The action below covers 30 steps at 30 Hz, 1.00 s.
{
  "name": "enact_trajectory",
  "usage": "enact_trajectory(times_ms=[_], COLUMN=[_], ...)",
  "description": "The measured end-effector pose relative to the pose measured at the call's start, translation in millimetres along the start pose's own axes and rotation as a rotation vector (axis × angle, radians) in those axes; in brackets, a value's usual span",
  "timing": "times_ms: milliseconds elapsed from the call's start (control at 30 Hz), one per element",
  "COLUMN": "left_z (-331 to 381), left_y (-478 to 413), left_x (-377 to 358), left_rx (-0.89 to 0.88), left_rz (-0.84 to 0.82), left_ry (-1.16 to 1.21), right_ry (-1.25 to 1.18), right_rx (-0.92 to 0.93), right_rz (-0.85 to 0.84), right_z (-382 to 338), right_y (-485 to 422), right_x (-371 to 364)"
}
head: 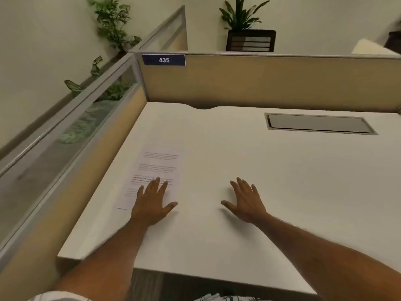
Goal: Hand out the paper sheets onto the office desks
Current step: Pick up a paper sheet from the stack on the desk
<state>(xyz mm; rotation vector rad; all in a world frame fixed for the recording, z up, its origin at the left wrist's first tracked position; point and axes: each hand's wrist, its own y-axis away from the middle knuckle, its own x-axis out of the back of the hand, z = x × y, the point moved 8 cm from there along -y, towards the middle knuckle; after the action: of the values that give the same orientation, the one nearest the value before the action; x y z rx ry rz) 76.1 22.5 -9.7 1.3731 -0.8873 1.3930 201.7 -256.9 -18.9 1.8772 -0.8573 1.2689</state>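
A printed paper sheet (159, 168) lies flat on the left part of the white desk (260, 170). My left hand (152, 202) rests on the sheet's near end with straight, spread fingers. My right hand (246, 200) lies flat on the bare desk top to the right of the sheet, fingers spread, holding nothing.
Tan partition panels (271, 81) close the desk at the back and left; a blue sign "435" (164, 60) sits at the corner. A grey cable hatch (319, 123) is set in the desk's far right. Potted plants (245, 20) stand beyond the partitions.
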Motion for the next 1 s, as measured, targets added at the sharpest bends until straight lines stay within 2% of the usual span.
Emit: enact_trajectory(times_ms=[100,233,433,600,833,1000], left_z=[-14.0,-41.7,-96.9,-143.3,-162.3,-163.8], left_y=[1.1,-5.0,-20.0,-40.1,-59.2,-64.2], left_x=[4.9,12.2,20.3,23.8,15.7,11.9], left_rx=[0.021,0.033,0.128,0.392,0.547,0.632], left_rz=[0.054,0.036,0.039,-0.014,-0.017,-0.034], left_ry=[0.0,-0.005,0.03,0.274,0.421,0.478], right_ry=[0.028,0.029,0.068,-0.012,-0.412,-0.42], right_rx=[0.053,0.112,0.103,-0.06,-0.438,-0.514], right_rz=[-0.016,-0.026,-0.061,-0.011,-0.029,-0.005], right_z=[-23.6,-70.1,-133.0,-169.0,-175.2,-180.8], right_y=[-9.6,-23.2,-48.5,-69.7,-79.7,-79.1], right_x=[-9.2,-18.4,-31.5,-29.1,-45.5,-50.8])
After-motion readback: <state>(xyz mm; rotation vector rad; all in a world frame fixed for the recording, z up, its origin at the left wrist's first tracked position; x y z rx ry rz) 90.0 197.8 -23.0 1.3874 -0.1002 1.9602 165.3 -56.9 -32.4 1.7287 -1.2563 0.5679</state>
